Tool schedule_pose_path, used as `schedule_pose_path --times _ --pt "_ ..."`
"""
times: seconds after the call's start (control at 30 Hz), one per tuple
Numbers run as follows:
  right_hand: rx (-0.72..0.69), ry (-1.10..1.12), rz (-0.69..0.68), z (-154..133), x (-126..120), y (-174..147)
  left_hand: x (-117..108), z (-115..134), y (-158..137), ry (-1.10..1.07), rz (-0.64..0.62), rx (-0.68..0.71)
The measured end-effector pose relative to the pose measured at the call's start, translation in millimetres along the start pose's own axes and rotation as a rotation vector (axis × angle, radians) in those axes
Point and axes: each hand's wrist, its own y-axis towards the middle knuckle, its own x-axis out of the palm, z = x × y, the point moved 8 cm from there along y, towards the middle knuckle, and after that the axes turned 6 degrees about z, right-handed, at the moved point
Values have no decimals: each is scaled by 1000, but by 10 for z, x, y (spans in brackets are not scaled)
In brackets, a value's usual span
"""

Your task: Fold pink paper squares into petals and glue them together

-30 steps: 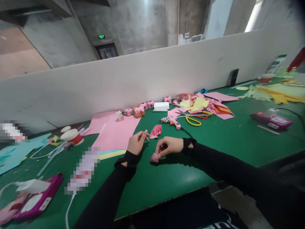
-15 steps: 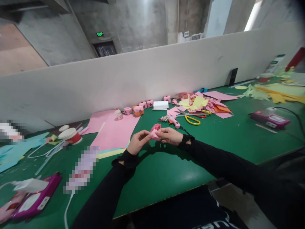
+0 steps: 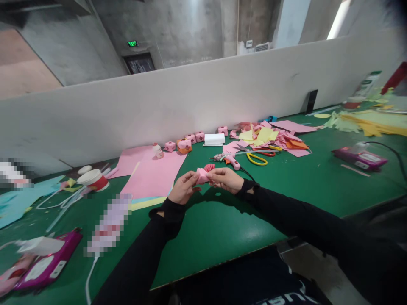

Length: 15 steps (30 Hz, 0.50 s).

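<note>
A small folded pink paper piece (image 3: pixel 202 175) is held above the green table between my two hands. My left hand (image 3: pixel 182 188) pinches its left side with thumb and fingers. My right hand (image 3: pixel 227 179) closes on its right side, beside a fan of red-pink pleated paper (image 3: pixel 209 167) that sticks up behind the fingertips. Whether the pleated part is joined to the pink piece I cannot tell. Just beyond my right hand lies a pink glue gun (image 3: pixel 232 161) with a black cord. Yellow-handled scissors (image 3: pixel 257 159) rest to its right.
Pink sheets (image 3: pixel 155 176) lie at the left, with a small bottle (image 3: pixel 157 151) on them. Folded pink paper shapes (image 3: pixel 170 146) line the partition. Paper scraps (image 3: pixel 267 136) are heaped at the back right. A paper cup (image 3: pixel 94 180) and a purple device (image 3: pixel 51 262) stand farther left.
The pink piece has turned and shifted slightly left in my fingers. More of its face shows now, and the pleated part appears to its right.
</note>
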Motion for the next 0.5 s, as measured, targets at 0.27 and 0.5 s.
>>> schedule_pose_path --times 0.27,0.5 --pt "-142 -197 85 -105 -58 29 25 -30 1 -77 -12 -63" --pt "-195 -282 48 -157 -61 33 -55 -44 24 -84 33 -87"
